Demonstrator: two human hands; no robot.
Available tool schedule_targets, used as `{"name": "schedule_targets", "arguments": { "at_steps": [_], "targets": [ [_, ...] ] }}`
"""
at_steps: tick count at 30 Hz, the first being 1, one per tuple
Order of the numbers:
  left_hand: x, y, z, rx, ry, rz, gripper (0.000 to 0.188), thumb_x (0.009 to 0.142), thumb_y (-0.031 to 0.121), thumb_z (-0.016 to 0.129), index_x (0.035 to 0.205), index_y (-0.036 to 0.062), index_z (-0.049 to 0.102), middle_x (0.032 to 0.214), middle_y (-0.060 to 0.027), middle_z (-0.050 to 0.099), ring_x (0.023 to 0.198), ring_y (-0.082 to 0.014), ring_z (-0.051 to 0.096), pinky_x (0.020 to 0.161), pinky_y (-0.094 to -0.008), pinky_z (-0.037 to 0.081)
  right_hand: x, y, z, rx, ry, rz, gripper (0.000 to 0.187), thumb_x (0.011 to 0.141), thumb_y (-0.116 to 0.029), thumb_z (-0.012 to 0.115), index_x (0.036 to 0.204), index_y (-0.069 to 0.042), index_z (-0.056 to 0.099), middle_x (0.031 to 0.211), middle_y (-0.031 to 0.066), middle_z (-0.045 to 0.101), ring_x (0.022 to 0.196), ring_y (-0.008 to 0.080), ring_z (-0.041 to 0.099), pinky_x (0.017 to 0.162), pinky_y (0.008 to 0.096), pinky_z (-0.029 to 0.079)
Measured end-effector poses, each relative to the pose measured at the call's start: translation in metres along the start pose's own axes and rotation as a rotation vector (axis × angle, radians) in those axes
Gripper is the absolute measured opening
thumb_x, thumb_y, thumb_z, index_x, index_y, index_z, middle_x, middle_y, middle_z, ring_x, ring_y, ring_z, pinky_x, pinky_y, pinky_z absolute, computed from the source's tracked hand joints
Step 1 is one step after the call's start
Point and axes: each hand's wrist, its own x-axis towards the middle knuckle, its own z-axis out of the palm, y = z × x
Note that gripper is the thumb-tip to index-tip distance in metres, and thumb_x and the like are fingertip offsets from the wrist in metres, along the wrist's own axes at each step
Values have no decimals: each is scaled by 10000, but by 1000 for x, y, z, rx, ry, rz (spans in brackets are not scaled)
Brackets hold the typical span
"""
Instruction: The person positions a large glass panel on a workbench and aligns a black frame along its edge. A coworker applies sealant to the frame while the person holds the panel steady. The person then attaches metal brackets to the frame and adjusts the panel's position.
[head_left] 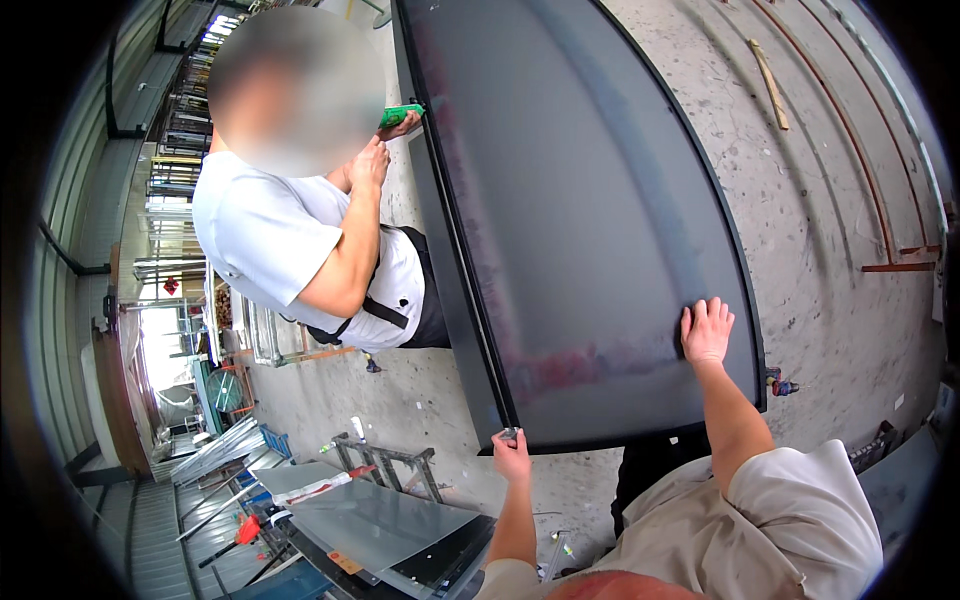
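A large dark grey panel (590, 200) with a black edge stretches away in front of me. My right hand (707, 332) lies on its surface near the right edge, fingers spread, holding nothing. At the near left corner, my left hand (512, 455) is pinched at the end of the black strip (470, 250) along the panel's left side. A small, pale, shiny piece shows at its fingertips; its kind is too small to tell. Across the panel's left side, a co-worker (290, 230) in a white shirt holds a green tube (402, 115) at the strip.
Left of me stand a grey sheet (390, 515) on a stack and a dark metal frame (390, 465). A green fan (225, 390) is farther back. On the concrete floor (800, 270) to the right lie a wooden strip (768, 85) and long reddish bars (840, 100).
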Motion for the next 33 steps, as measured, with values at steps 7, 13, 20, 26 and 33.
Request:
{"name": "schedule_targets", "arguments": {
  "at_steps": [7, 13, 20, 26, 33],
  "targets": [
    [2, 3, -1, 10, -37, -11, 350, 869, 341, 816, 1032, 102, 619, 707, 10, 635, 661, -230, 642, 649, -405, 503, 9, 1, 2, -14, 7, 1, 211, 938, -296, 640, 909, -99, 570, 1000, 117, 531, 987, 318, 518, 878, 448, 403],
    [4, 18, -3, 26, -40, -50, 357, 874, 349, 812, 1043, 99, 621, 712, -4, 638, 681, -245, 647, 663, -419, 506, 15, 1, 3, -25, 19, -4, 205, 932, -290, 642, 908, -98, 575, 1008, 121, 531, 992, 320, 523, 881, 447, 407],
    [1, 17, -1, 50, 24, -50, 359, 877, 370, 806, 1040, 103, 629, 730, 4, 627, 750, -249, 639, 691, -436, 511, 13, -1, 2, -27, 30, 2, 193, 937, -285, 627, 923, -99, 579, 1024, 117, 538, 1011, 316, 523, 882, 445, 408],
    [-7, 20, 4, 98, 73, -67, 372, 880, 421, 792, 969, 112, 603, 710, 13, 593, 784, -262, 626, 689, -479, 507, 12, -3, 1, -49, 36, -2, 190, 945, -287, 621, 930, -102, 580, 1027, 112, 542, 1009, 309, 527, 876, 437, 408],
    [-7, 18, 5, 112, 89, -50, 384, 886, 424, 783, 914, 105, 570, 704, 2, 595, 794, -282, 621, 690, -496, 502, 11, 0, 5, -72, 41, -9, 192, 949, -298, 617, 936, -109, 587, 1028, 110, 547, 999, 306, 532, 875, 434, 409]
  ]
}}
